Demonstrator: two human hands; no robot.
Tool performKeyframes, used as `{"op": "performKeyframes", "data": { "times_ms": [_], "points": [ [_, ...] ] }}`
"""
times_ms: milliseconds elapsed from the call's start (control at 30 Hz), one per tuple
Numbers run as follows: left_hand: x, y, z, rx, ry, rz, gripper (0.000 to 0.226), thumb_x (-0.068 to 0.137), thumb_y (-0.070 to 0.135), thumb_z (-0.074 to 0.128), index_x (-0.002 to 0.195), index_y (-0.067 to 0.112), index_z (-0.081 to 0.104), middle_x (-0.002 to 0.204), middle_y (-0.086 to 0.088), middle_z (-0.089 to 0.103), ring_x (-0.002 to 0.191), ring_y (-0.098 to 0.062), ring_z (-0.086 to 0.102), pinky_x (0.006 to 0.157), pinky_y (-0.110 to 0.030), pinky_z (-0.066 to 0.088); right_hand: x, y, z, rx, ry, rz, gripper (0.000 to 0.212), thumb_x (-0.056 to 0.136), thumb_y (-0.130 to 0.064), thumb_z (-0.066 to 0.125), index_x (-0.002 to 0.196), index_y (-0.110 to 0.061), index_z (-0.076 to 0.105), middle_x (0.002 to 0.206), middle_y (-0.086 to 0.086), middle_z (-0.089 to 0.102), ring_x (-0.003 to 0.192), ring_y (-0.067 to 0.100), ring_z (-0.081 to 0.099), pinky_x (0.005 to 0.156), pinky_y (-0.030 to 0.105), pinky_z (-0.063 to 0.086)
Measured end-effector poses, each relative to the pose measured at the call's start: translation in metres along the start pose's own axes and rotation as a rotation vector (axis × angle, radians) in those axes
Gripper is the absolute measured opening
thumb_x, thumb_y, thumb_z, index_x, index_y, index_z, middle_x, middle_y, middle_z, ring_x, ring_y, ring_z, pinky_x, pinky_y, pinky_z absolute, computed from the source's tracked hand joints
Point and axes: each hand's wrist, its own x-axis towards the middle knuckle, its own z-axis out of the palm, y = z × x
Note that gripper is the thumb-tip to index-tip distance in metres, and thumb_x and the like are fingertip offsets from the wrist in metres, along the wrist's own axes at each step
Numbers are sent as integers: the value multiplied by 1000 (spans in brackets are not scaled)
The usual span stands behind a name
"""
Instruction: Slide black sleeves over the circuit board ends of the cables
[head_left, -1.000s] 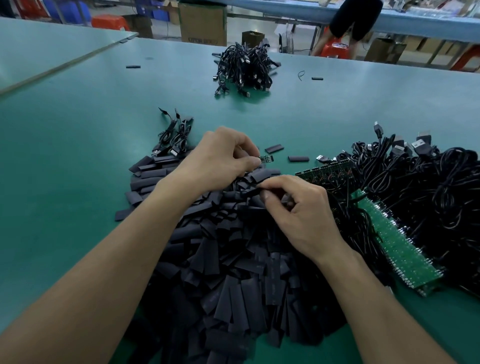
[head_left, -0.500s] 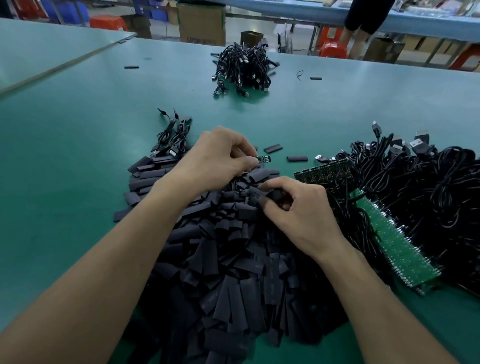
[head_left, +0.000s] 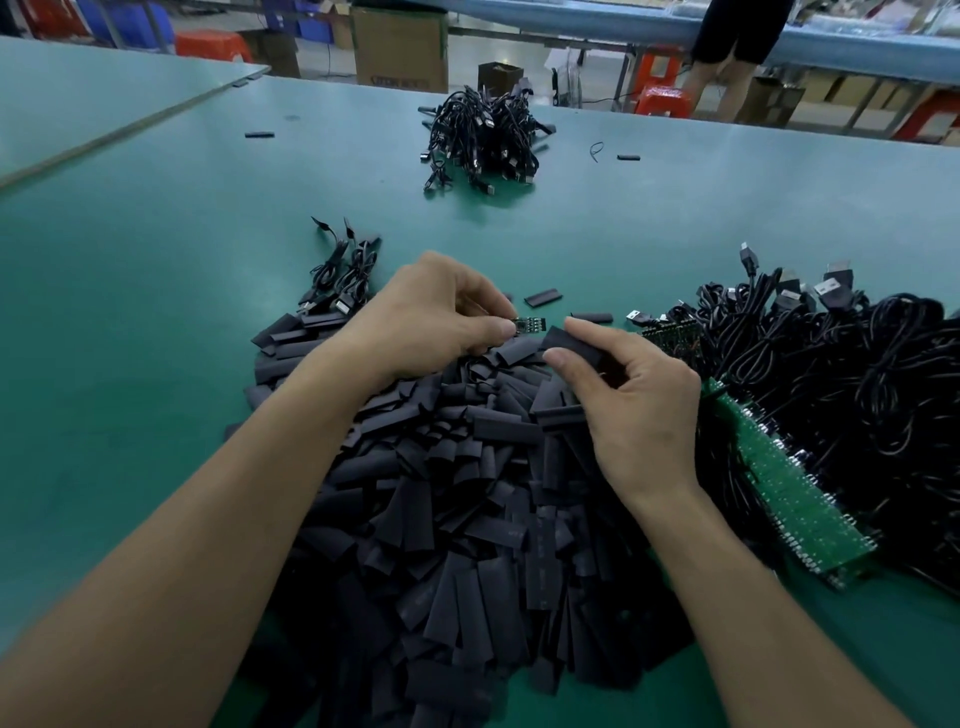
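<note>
My left hand pinches a cable's small circuit board end, which sticks out to the right past my thumb. My right hand pinches one flat black sleeve between thumb and forefinger, its open end just right of and slightly below the board tip. The two do not touch. Both hands hover over a large heap of loose black sleeves on the green table. The cable itself is hidden under my left hand.
A tangle of black USB cables with green board strips lies at the right. A few coiled cables lie left of my hands, another bundle farther back. Loose sleeves dot the table. A person stands beyond the far edge.
My right hand has lifted one sleeve out of the heap and brought it up and right, next to the board tip. My left hand has held the board nearly still.
</note>
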Motion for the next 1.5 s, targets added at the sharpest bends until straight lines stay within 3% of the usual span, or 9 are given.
{"op": "performKeyframes", "data": {
  "times_ms": [167,267,433,633,767,967,1167,1367,1500],
  "points": [
    [-1,1,0,-48,-34,5,7,87,17,77,94,15,78,78,1,77,65,-9,69,75,-26,58,-1,2,0,-5,46,-7,27,85,-25,78,109,-14,77,91,-26,63,85,-21,60,80,1,42],
    [-1,2,0,-61,-48,3,4,87,16,77,91,18,77,75,8,76,63,-7,69,72,-22,57,-1,2,0,-1,58,0,23,86,-26,76,106,-15,78,91,-19,67,84,-16,63,80,5,46],
    [-3,5,1,-90,-71,-4,3,89,15,75,90,17,76,76,-1,77,64,-8,69,73,-23,58,0,-1,-1,-7,49,5,18,87,-23,76,102,-14,78,90,-9,73,86,-2,66,79,8,48],
    [-3,6,2,-105,-111,11,3,90,13,73,92,14,75,76,-3,77,66,-13,68,72,-25,59,-1,-1,0,-4,51,-7,24,84,-24,79,106,-13,78,89,-18,67,82,-19,61,78,1,43],
    [-3,5,1,-120,-124,22,6,90,12,73,90,17,75,73,0,76,64,-8,67,68,-18,56,-2,2,0,-3,40,-33,27,83,-24,79,108,-13,77,89,-18,66,83,-21,59,79,1,42],
    [-4,4,-4,-83,-159,63,6,86,10,76,92,12,78,81,-2,78,73,-10,71,77,-21,57,0,5,-1,90,-92,-18,31,81,-31,77,110,-19,76,93,-11,72,90,-3,68,82,7,46],
    [-5,1,-10,-146,-178,35,19,84,10,79,101,7,72,73,-2,76,67,-6,69,67,-12,51,0,3,-2,239,-199,11,25,77,-38,74,102,-39,73,95,-22,73,92,-1,70,83,14,50],
    [-4,1,-6,-126,-239,27,22,84,16,80,103,12,70,77,-4,77,71,-10,71,74,-17,56,-2,5,0,227,-193,-20,25,81,-25,79,104,-33,73,95,-21,72,91,-3,70,82,11,49],
    [-2,-1,-4,-103,-227,26,22,84,24,80,103,16,70,79,0,78,77,-14,73,79,-22,55,-1,5,1,249,-177,-10,22,83,-23,78,100,-35,74,94,-18,74,91,1,71,83,17,52]
  ]
}}
